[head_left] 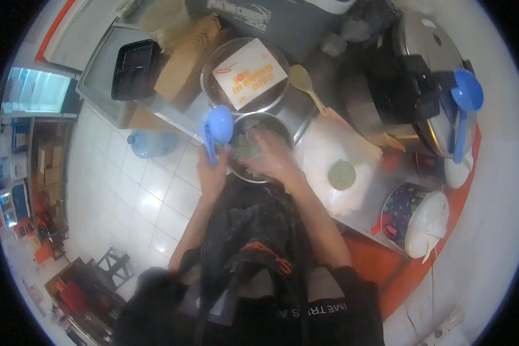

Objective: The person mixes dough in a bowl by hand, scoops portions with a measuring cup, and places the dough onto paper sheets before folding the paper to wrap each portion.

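Observation:
My left hand (212,167) is closed around the handle of a blue ladle (218,123), at the left rim of a metal bowl (278,123). Inside the bowl, my right hand (269,153) touches something pale green and leafy-looking (245,146); blur hides its fingertips. To the right, a round green piece (342,175) lies on white paper (320,147). Behind the bowl, a printed white box or card (250,74) rests over a larger round pan (209,92).
A large steel pot (360,106) stands at the right, with another blue ladle (466,92) beside it. A wooden spoon (303,81), black tray (134,72), brown cardboard (184,63) and patterned container (399,213) are around. A water jug (151,143) is on the floor.

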### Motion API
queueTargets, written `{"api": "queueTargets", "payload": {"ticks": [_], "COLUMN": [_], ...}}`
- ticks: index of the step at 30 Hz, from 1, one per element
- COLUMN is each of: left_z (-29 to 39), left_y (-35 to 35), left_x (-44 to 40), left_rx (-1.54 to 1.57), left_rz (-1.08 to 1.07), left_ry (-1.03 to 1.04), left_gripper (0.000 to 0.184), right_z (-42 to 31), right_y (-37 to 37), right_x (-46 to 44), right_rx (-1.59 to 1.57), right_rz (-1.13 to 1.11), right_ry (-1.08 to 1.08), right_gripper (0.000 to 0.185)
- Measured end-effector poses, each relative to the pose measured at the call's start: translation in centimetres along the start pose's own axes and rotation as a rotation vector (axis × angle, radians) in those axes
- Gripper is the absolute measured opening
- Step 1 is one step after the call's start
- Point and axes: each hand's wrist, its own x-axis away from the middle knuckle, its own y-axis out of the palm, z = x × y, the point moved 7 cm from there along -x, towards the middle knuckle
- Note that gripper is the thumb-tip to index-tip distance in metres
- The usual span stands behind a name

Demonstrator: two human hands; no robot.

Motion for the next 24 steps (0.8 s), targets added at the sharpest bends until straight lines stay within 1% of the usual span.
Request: {"api": "queueTargets", "payload": {"ticks": [2, 3, 5, 6, 7, 8, 10, 11, 13, 17, 19, 23, 24], "left_z": [-2.4, -2.8, -4.1, -3.8, -3.7, -3.7, -3.7, -3.8, -3.4, -2.8, -2.8, -3.0, -3.2], "left_y": [0.8, 1.0, 0.7, 0.6, 0.7, 0.5, 0.9, 1.0, 1.0, 0.8, 0.9, 0.9, 0.9], "left_x": [-1.0, -1.7, -2.3, -2.3, -2.4, -2.4, -1.8, -1.9, -1.9, -2.0, -2.2, -2.5, -2.4], "left_rx": [0.027, 0.087, 0.156, 0.132, 0.109, 0.119, 0.103, 0.108, 0.098, 0.061, 0.067, 0.074, 0.067], "left_rz": [0.023, 0.039, 0.070, 0.010, -0.049, -0.034, -0.097, -0.090, -0.093, -0.153, -0.158, -0.164, -0.168], "left_ry": [0.030, 0.031, 0.024, 0.004, -0.012, -0.015, -0.023, -0.029, -0.027, -0.106, -0.063, -0.039, -0.048], "left_gripper": [0.031, 0.028, 0.025, 0.024, 0.023, 0.023, 0.022, 0.022, 0.023, 0.022, 0.019, 0.022, 0.023], "right_z": [1.1, 0.5, -0.5, 0.1, -0.2, -0.2, -0.7, -1.0, 0.4, 1.2, 2.2, 2.3, 2.9], "right_y": [3.0, 3.3, 4.4, 5.1, 4.9, 4.9, 4.8, 5.0, 5.8, 6.0, 7.2, 7.5, 7.2], "right_x": [-3.3, -3.8, -3.1, -2.8, -2.5, -2.2, -1.6, -1.5, -1.1, -0.3, -0.7, -1.5, -1.7], "right_rx": [0.228, 0.239, 0.345, 0.419, 0.433, 0.491, 0.634, 0.641, 0.388, 0.360, 0.259, 0.216, 0.172], "right_rz": [0.045, 0.038, -0.028, -0.077, -0.086, -0.121, -0.189, -0.197, -0.286, -0.331, -0.338, -0.392, -0.433], "right_ry": [-0.077, -0.091, -0.194, -0.194, -0.206, -0.183, -0.089, -0.094, 0.168, 0.204, 0.161, 0.124, 0.196], "right_gripper": [0.080, 0.080, 0.074, 0.066, 0.066, 0.066, 0.070, 0.070, 0.074, 0.076, 0.077, 0.083, 0.084]}}
